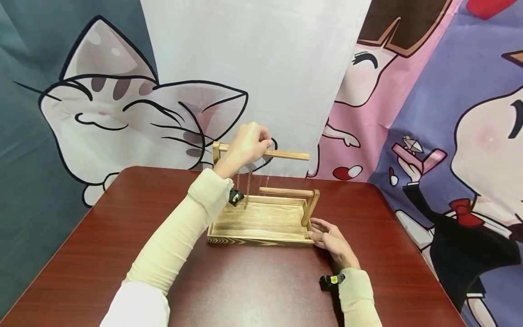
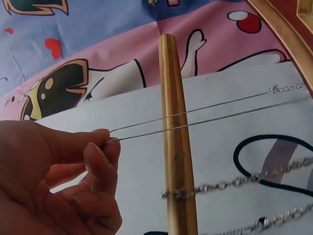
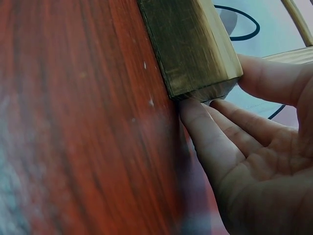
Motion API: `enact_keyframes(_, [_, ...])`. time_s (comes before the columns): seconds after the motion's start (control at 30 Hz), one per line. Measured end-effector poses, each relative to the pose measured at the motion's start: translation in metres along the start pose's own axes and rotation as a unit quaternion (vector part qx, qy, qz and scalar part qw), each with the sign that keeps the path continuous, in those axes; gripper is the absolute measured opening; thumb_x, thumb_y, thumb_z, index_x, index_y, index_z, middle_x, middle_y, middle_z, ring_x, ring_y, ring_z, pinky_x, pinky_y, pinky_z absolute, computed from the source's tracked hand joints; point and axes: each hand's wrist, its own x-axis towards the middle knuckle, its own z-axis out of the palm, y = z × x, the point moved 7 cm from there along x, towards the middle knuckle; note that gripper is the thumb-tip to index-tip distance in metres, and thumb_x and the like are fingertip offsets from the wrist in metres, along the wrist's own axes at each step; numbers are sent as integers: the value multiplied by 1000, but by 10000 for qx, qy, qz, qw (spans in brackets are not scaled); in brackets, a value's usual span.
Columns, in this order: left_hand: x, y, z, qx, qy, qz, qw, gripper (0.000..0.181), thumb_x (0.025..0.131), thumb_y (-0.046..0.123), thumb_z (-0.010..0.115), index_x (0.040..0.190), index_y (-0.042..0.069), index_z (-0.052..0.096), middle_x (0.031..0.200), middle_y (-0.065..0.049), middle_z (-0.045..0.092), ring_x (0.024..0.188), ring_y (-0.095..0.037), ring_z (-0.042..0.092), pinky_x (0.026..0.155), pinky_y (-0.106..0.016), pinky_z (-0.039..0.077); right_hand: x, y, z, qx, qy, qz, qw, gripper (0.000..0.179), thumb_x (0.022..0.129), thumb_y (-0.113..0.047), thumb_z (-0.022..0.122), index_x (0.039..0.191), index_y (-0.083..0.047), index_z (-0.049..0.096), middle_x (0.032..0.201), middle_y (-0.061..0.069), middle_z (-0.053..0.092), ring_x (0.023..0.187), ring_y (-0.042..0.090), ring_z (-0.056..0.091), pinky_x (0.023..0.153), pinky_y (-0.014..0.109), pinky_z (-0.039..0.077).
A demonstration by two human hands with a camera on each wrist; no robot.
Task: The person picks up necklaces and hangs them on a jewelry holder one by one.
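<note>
A wooden jewelry stand (image 1: 261,240) with a shallow tray base sits on the table. Raised over its upper bar (image 1: 288,155), my left hand (image 1: 251,141) pinches a thin silver necklace (image 2: 220,104) between thumb and forefinger. Its two strands run across the bar in the left wrist view, with a small-link end chain (image 2: 288,88) beyond. Chunkier chains (image 1: 248,186) hang from the same bar, partly hidden by my left arm. My right hand (image 1: 333,238) holds the tray's near right corner, thumb at the top edge and fingers against the outer end.
A lower bar (image 1: 286,192) juts left from a slanted post (image 1: 311,208) at the stand's right end. The reddish-brown table (image 1: 241,277) spreads around the stand. Cartoon-printed cloth (image 1: 261,54) hangs behind the table.
</note>
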Motion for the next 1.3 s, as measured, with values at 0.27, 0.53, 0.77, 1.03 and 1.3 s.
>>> enact_keyframes(0.27, [8,10,16,14,-83,-64,9999,13,89,20,58,80,16,67,73,3,61,65,-14,53,59,-27,42,-1,-2,-1,7,-61,-40,10000,59,86,-5,60,138,-3,34,139,22,37,114,24,49,80,30,48])
enact_keyframes(0.53, [16,21,26,32,-17,15,10000,15,90,22,56,81,16,66,76,3,61,71,-13,54,61,-28,42,4,-1,-1,167,-93,-18,9998,59,84,-3,60,138,-3,35,138,22,37,108,22,54,79,28,48])
enact_keyframes(0.77, [21,23,40,-21,-137,-109,9998,15,91,22,55,84,15,65,79,3,61,73,-14,54,62,-30,42,2,-2,-1,71,-122,18,9999,59,85,-3,59,138,-3,34,139,22,36,107,24,56,79,29,48])
enact_keyframes(1.03, [25,27,54,-75,-198,-135,9997,15,92,26,53,84,18,63,77,6,61,72,-12,56,60,-30,43,3,-1,-2,-217,-50,-3,9998,59,85,-6,60,138,-3,35,138,22,38,110,23,53,78,30,48])
enact_keyframes(1.3, [28,36,63,189,-62,52,9998,16,92,28,52,81,20,61,76,6,59,72,-12,55,59,-30,43,4,-1,-2,-157,-12,-16,9999,58,84,-6,61,137,-4,37,137,21,40,109,21,53,78,30,49])
